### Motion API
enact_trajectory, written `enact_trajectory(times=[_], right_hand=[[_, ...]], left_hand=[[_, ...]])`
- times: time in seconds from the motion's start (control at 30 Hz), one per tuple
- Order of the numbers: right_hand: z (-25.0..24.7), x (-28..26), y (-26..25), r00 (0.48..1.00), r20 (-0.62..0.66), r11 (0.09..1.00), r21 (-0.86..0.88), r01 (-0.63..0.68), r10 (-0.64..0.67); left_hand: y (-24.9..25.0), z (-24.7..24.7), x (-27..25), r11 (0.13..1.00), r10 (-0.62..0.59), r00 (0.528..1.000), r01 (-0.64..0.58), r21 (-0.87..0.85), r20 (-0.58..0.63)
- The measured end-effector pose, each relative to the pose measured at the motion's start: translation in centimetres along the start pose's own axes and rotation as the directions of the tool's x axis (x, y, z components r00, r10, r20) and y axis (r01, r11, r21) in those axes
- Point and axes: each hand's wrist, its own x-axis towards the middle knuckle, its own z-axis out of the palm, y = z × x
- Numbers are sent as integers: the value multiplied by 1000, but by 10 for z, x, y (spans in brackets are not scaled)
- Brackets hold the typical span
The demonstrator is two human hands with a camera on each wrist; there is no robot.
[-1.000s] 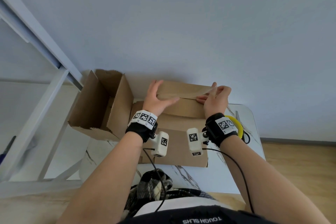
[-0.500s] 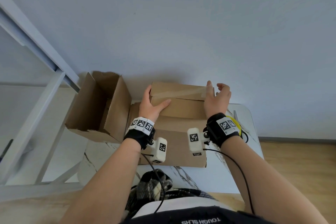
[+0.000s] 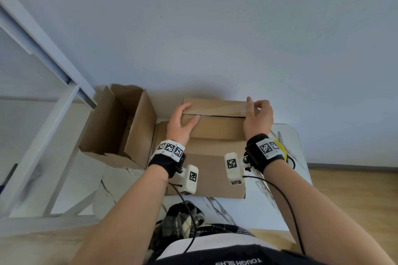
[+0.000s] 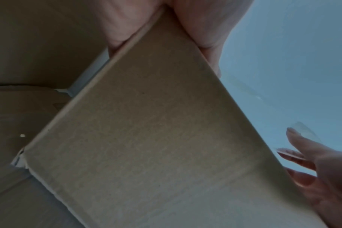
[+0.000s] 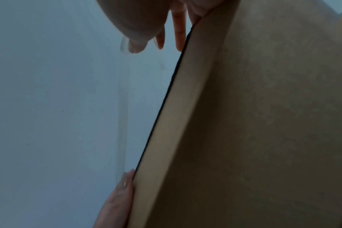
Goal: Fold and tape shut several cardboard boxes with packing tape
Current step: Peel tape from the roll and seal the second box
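- We take the closed cardboard box (image 3: pixel 215 127) as our landmark: it stands on the white marbled table (image 3: pixel 258 206), close to the wall (image 3: pixel 215 28), with its two top flaps folded down so that a dark seam runs across the top.
- Our left hand (image 3: pixel 179 123) lies on the box's left end, thumb along the near flap and fingers reaching over the far flap; the fingers look fairly straight and press the cardboard rather than curl round it.
- Our right hand (image 3: pixel 257 117) sits at the box's right end, where thumb and forefinger pinch the end of a strip of clear tape (image 3: pixel 215 109) (it is nearly invisible against the cardboard), while the other fingers stand loosely spread.
- The strip runs from that pinch across the top of the box toward the left hand, above the seam. In the right wrist view the tape (image 5: pixel 122 108) shows as a faint clear band off the flap's edge, so there it is not yet stuck down.
- Left of the box stands an open cardboard box (image 3: pixel 120 127), its flaps up, just beside our landmark.
- In front of the box, toward us, a flattened piece of cardboard (image 3: pixel 212 170) lies on the table under our wrists.
- Right of the box, behind the right wrist, a yellow tape roll (image 3: pixel 281 148) peeks out.
- Beyond the open box a white frame (image 3: pixel 53 114) leans down to the floor.
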Motion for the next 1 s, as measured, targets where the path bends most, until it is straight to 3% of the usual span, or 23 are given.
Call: enact_trajectory(times=[0.17,0.3,0.43,0.57,0.7,1.0], right_hand=[[0,3,1,999,11,999,-26,42,-42],[-1,7,-7,978,-10,964,-170,204,-209],[-5,14,-22,926,129,922,-115,369,-354],[-13,22,-36,867,288,897,-52,439,-408],[-23,37,-42,837,456,854,-261,450,-302],[-41,45,-50,815,566,851,-362,382,-125]], left_hand=[[-2,-2,7,998,-50,998,49,-50,-27],[-3,-3,7,996,-70,997,68,-53,-24],[-1,-5,6,992,-98,995,96,-77,-22],[5,-7,4,990,-127,992,125,-68,-20],[5,-8,4,984,-159,987,157,-82,-13],[5,-5,11,973,-154,988,146,-181,-28]])
